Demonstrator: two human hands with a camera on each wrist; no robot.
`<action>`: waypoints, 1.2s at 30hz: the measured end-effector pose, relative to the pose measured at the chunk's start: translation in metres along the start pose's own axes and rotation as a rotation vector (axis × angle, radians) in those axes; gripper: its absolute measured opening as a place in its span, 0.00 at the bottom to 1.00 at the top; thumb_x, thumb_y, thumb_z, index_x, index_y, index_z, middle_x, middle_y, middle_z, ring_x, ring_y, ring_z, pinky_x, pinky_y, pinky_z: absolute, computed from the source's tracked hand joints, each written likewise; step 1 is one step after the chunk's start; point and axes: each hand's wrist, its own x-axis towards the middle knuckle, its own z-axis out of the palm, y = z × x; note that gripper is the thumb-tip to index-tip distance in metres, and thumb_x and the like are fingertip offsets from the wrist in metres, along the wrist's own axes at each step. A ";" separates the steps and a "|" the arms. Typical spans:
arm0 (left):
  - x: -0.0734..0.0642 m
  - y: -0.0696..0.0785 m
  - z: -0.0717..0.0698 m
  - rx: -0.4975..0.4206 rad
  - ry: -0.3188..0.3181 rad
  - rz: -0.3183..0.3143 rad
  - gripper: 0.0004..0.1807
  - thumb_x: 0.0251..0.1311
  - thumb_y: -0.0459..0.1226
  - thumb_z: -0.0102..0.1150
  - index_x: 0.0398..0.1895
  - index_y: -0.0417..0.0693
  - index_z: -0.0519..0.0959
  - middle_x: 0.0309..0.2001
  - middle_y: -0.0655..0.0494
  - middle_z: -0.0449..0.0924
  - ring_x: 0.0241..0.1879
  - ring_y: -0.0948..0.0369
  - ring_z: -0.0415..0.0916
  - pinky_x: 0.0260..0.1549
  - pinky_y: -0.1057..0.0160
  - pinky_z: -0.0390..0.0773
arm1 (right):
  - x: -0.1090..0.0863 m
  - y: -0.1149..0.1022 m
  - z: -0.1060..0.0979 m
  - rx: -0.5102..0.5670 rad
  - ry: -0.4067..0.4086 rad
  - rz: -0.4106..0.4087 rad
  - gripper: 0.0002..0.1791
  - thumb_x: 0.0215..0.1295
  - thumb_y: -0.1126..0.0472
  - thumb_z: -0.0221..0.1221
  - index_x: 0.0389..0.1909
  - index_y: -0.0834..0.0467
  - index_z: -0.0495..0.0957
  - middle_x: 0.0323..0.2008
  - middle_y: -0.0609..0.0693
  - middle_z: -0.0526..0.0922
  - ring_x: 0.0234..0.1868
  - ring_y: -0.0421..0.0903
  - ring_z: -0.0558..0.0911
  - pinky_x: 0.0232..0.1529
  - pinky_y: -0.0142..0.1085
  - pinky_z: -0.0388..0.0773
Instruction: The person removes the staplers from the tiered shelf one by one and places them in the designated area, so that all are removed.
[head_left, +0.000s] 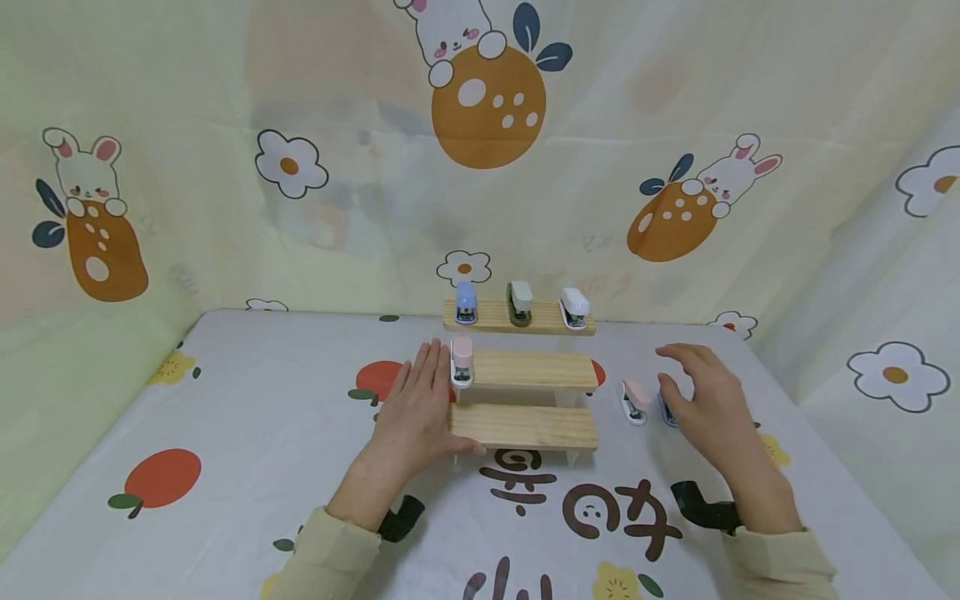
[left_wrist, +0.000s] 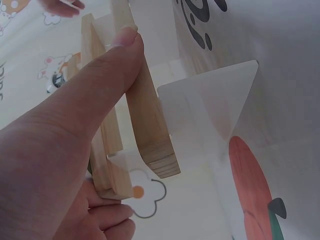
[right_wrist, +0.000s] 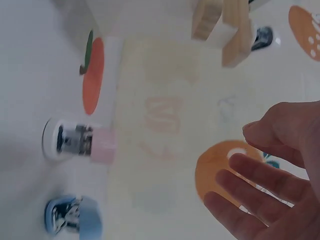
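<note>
From the head view we see a three-step wooden rack [head_left: 525, 427] standing mid-counter [head_left: 247, 417], its long axis running left to right, with our left hand [head_left: 415, 417] pressed against its left end — fingers straight and together, thumb lying along the lowest step. A pink stapler [head_left: 462, 361] sits at the left end of the middle step, just beside those fingertips; three more staplers, blue [head_left: 466, 302], grey [head_left: 519, 302] and white [head_left: 575, 307], line the top step. Our right hand [head_left: 708, 404] hovers to the right of the rack, fingers loosely spread and holding nothing, just beside a second pink stapler [head_left: 634, 402] on the cloth and partly covering a blue one [head_left: 667, 410]; both lie toward the rack from the palm, so this hand is plainly the nearer one. Large dark characters are printed on the cloth before the rack, but we cannot read them. In the left wrist view the thumb [left_wrist: 100, 80] rests flat on the rounded edge of a step [left_wrist: 150, 135] — no curl around it. In the right wrist view the open fingers [right_wrist: 260, 190] hang above the cloth, with the pink stapler [right_wrist: 80, 140] and the blue one [right_wrist: 72, 217] lying apart from them, each showing its metal underside.
</note>
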 end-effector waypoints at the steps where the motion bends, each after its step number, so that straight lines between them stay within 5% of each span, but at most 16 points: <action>1: 0.000 0.000 0.000 -0.002 -0.003 -0.002 0.78 0.30 0.66 0.78 0.78 0.36 0.45 0.80 0.42 0.44 0.80 0.48 0.42 0.78 0.49 0.50 | 0.000 -0.004 0.001 0.006 0.003 -0.014 0.20 0.64 0.71 0.60 0.57 0.64 0.76 0.59 0.66 0.75 0.56 0.64 0.75 0.53 0.64 0.77; 21: -0.001 -0.001 0.001 -0.003 0.012 0.008 0.78 0.29 0.67 0.77 0.78 0.36 0.45 0.79 0.41 0.45 0.80 0.48 0.42 0.77 0.48 0.51 | 0.011 -0.070 0.029 0.096 0.067 -0.274 0.17 0.60 0.73 0.63 0.51 0.65 0.80 0.50 0.58 0.81 0.52 0.55 0.81 0.50 0.50 0.81; 36: -0.001 0.000 0.000 -0.002 0.016 0.008 0.78 0.29 0.66 0.78 0.78 0.35 0.46 0.79 0.41 0.45 0.79 0.48 0.43 0.77 0.48 0.51 | 0.017 -0.113 0.051 0.191 -0.035 -0.309 0.18 0.62 0.67 0.65 0.54 0.62 0.79 0.53 0.55 0.80 0.54 0.53 0.82 0.52 0.48 0.83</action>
